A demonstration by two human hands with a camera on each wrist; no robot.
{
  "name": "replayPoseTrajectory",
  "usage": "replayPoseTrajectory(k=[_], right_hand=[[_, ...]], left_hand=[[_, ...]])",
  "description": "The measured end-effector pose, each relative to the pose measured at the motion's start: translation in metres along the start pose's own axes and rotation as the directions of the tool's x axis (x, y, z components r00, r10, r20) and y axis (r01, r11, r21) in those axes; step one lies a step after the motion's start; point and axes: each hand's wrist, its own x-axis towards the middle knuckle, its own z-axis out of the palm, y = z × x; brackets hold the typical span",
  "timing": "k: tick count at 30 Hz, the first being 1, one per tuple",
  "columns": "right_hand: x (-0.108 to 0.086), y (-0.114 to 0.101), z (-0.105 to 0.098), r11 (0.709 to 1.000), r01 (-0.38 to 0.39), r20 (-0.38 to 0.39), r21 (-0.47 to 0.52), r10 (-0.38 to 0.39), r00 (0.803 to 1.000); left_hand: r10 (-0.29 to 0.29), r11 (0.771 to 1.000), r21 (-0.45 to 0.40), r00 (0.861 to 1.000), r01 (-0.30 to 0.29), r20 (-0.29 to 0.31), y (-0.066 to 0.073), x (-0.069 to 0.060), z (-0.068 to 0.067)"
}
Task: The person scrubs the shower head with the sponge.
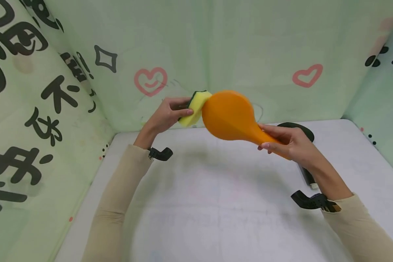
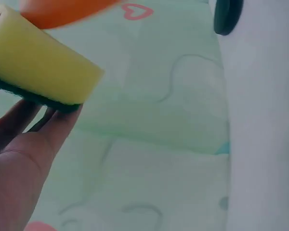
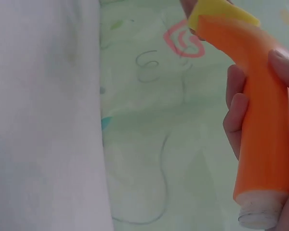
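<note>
Pinching the sponge (image 1: 197,106) at left, our left hand (image 1: 165,115) holds it against the orange paddle (image 1: 229,114). Our right hand (image 1: 291,143) grips its handle (image 3: 266,139), seemingly for steadiness.

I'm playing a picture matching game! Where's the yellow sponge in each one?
Head: the yellow sponge is just above the middle, in the left hand.
Left wrist: it's at the upper left.
Right wrist: it's at the top, right of the middle.
Shared landmark: the orange paddle-shaped thing, next to it every time.
</note>
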Motion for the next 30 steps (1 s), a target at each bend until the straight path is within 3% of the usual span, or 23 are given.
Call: replayPoseTrajectory(k=[3, 5, 8, 11, 16, 20, 24, 27, 30], right_hand=[[0.0, -0.004, -0.006, 1.0, -0.013, -0.065, 0.019, 0.014, 0.998], [0.0, -0.005, -0.006, 0.999, -0.027, -0.079, 0.025, 0.029, 0.996], [0.001, 0.0, 0.0, 0.999, -0.022, -0.055, 0.047, 0.025, 0.998], [0.002, 0.009, 0.009, 0.987, -0.003, -0.046, 0.161, 0.011, 0.999], [0.006, 0.019, 0.026, 0.906, 0.069, -0.165, 0.417, 0.001, 0.986], [0.016, 0.021, 0.042, 0.841, 0.11, -0.262, 0.53, 0.038, 0.964], [0.022, 0.022, 0.053, 0.796, 0.069, -0.219, 0.602, 0.081, 0.972], [0.021, 0.022, 0.057, 0.813, 0.005, -0.121, 0.582, 0.081, 0.989], [0.02, 0.02, 0.057, 0.877, -0.05, -0.042, 0.477, 0.079, 0.996]], left_hand=[[0.031, 0.999, -0.025, 0.998, -0.032, -0.047, -0.01, -0.003, 0.005], [0.087, 0.995, -0.041, 0.993, -0.091, -0.079, -0.013, -0.003, 0.011], [0.202, 0.975, -0.071, 0.971, -0.212, -0.127, -0.014, 0.001, 0.02], [0.284, 0.951, -0.078, 0.942, -0.301, -0.178, -0.014, 0.004, 0.028], [0.332, 0.927, -0.075, 0.899, -0.367, -0.286, -0.021, -0.002, 0.056], [0.38, 0.914, 0.003, 0.858, -0.405, -0.346, -0.028, -0.005, 0.088], [0.447, 0.89, 0.106, 0.807, -0.442, -0.385, -0.03, -0.001, 0.107], [0.474, 0.877, 0.158, 0.764, -0.454, -0.438, -0.025, 0.003, 0.106], [0.469, 0.877, 0.156, 0.745, -0.454, -0.474, -0.019, 0.005, 0.099]])
